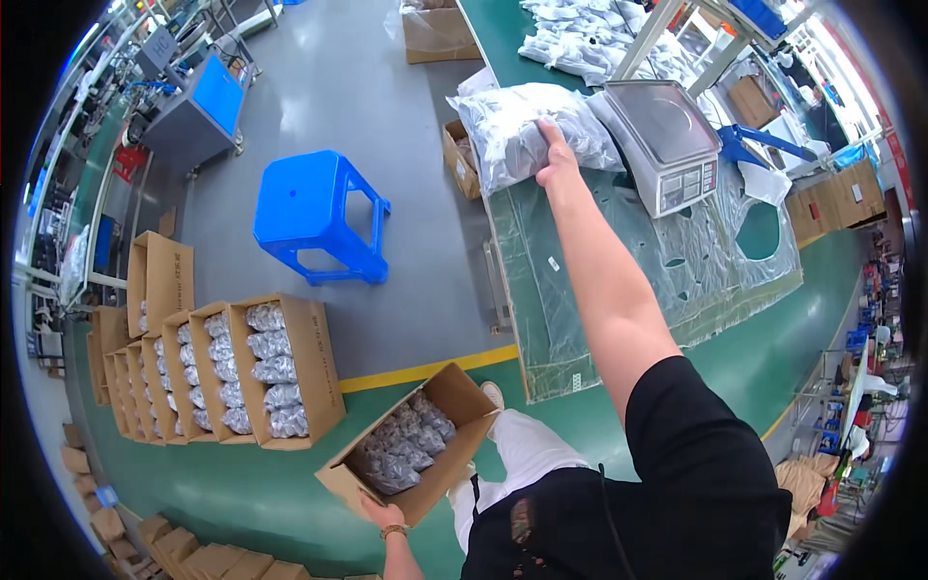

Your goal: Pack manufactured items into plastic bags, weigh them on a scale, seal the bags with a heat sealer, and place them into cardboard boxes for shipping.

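Observation:
Reaching over the worktable, my right hand (556,155) grips a clear plastic bag (522,121) packed with pale parts. The bag rests at the table's left edge, just left of a digital weighing scale (667,135). Down by my legs, my left hand (384,512) is closed on the near rim of an open cardboard box (454,478). That box is tilted, and several small bags of greyish parts (411,440) fill its bottom. The left thumb lies along the box's edge; the other fingers are partly hidden.
A blue plastic stool (304,208) stands left of the table (551,358). Open cartons of bagged parts (290,377) line the floor at left. More filled bags (590,39) lie on the table's far end, and a blue tape dispenser (759,145) sits right of the scale.

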Demonstrator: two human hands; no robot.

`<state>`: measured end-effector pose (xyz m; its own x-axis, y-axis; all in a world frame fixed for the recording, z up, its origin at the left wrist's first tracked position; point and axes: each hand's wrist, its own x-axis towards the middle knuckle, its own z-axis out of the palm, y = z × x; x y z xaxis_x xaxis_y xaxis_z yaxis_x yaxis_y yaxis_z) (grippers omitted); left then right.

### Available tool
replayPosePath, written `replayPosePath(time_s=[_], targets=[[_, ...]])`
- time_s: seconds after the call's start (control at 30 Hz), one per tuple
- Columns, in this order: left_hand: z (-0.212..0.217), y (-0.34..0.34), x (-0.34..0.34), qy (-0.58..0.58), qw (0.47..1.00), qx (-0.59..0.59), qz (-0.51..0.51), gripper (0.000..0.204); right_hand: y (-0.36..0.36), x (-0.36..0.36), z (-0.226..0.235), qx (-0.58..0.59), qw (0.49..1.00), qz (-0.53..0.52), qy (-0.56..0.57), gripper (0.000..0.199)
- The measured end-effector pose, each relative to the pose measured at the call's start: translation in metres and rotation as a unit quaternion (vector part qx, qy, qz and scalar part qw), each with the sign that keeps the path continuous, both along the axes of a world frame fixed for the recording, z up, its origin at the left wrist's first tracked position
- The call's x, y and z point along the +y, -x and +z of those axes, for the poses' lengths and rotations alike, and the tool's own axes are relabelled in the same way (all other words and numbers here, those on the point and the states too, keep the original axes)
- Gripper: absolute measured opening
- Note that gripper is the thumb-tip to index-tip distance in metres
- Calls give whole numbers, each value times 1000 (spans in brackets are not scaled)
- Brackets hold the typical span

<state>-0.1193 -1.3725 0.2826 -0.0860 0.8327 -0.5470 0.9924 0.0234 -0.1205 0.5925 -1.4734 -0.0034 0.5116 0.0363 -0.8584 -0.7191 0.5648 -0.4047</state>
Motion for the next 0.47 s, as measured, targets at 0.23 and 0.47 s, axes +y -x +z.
replayPosePath(time_s=[0.23, 0.47], targets=[[16, 17, -12, -25, 999, 29, 30, 81, 32, 16, 39, 9, 999, -36, -25, 46], [-3, 25, -4, -34, 998, -52, 12, 78, 17, -31, 27, -91, 968, 72, -221, 72]])
